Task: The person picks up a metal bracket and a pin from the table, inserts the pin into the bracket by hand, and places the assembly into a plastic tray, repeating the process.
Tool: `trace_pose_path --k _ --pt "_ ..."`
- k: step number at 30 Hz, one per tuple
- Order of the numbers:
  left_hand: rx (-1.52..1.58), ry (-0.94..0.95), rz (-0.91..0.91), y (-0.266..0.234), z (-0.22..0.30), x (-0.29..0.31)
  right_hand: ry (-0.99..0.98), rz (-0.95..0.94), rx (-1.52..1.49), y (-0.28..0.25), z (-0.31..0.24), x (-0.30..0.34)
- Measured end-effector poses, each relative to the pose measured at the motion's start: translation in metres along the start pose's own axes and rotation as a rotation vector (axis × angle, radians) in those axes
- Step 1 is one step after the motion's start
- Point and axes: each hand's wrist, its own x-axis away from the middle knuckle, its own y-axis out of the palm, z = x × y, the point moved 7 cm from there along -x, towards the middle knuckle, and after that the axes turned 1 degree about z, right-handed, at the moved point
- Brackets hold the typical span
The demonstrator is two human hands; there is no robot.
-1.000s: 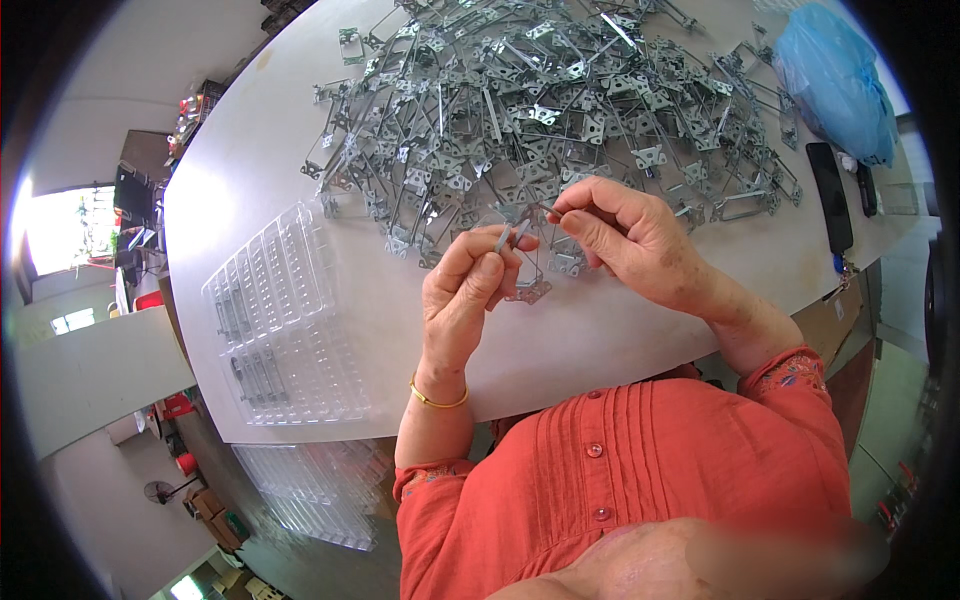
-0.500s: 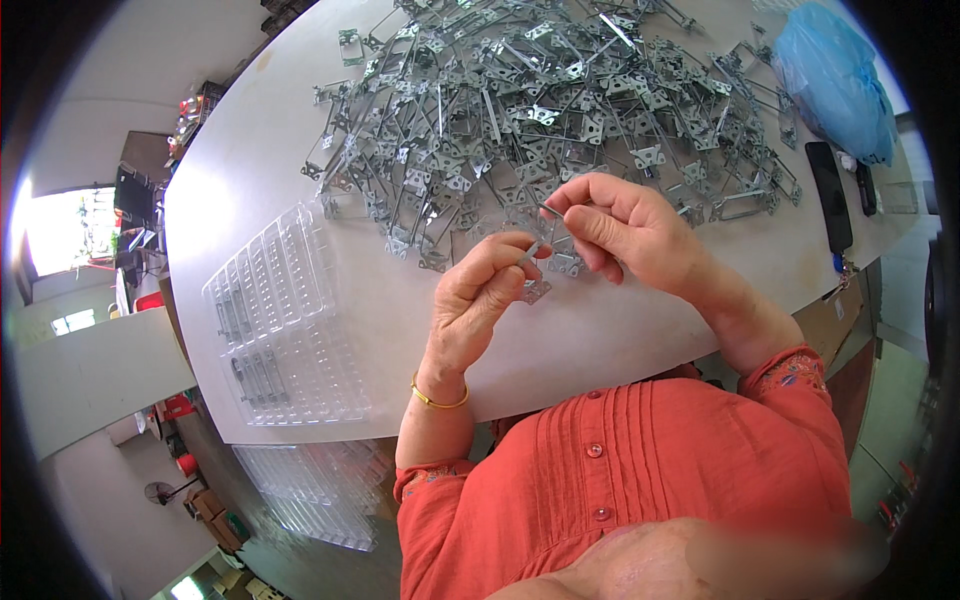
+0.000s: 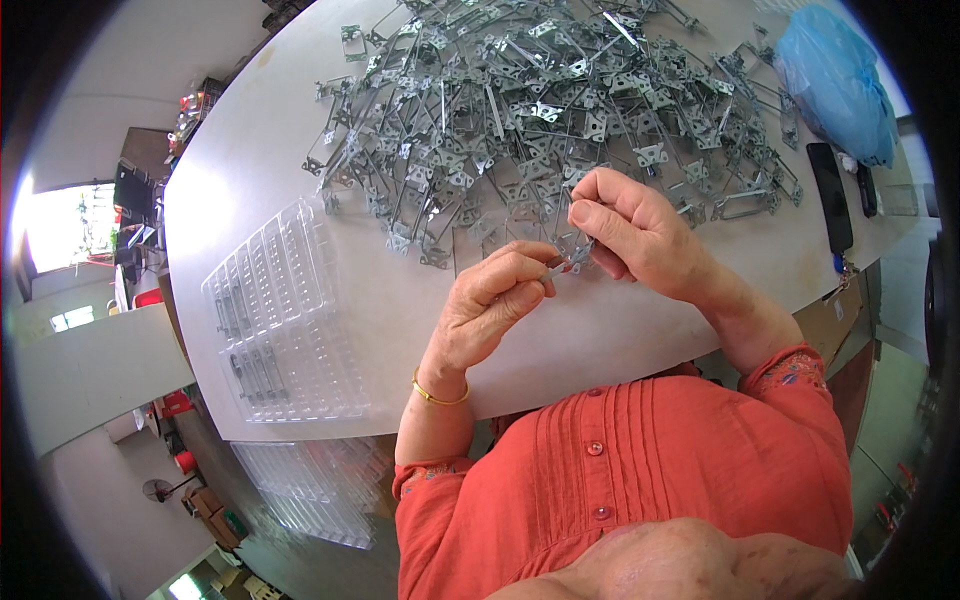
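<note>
Compared with half a second ago, the left hand (image 3: 488, 302) has shifted a little rightward and closer to the bench's near edge; its thumb and fingers stay pinched on a pale metal strip (image 3: 555, 271). The perforated plate that showed just below these fingertips has gone from that spot. Metalwork (image 3: 578, 257) shows between the hands; whether it is all held or partly lies on the bench behind, I cannot tell. The right hand (image 3: 640, 240) has edged slightly rightward, its thumb and index finger narrow and bent; I cannot tell whether they grip anything.

On the bench (image 3: 400, 350), a clear moulded tray (image 3: 310, 365) lies by the left end, with slim metal parts (image 3: 262, 375) in its left side. Beyond the near left corner, below bench level, are more clear trays (image 3: 300, 490). A heap of metal brackets (image 3: 540, 120) fills the far middle, reaching right up to the hands, and the fingers cover part of its near edge. Toward the right end lie a black phone (image 3: 829, 195) and, farther back, a blue plastic bag (image 3: 835, 85).
</note>
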Motion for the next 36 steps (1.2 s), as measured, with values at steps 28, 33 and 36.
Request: trace_pose_path --k 28,33,36 --pt "0.039 0.012 0.152 -0.011 -0.004 0.000 0.084 -0.070 0.013 0.007 0.001 0.005" --pt "-0.227 0.120 0.161 -0.011 0.003 0.000 0.163 -0.153 -0.192 0.011 0.006 0.002" --pt "-0.270 0.147 0.225 -0.014 0.007 0.001 0.152 -0.218 -0.134 0.008 0.000 0.005"
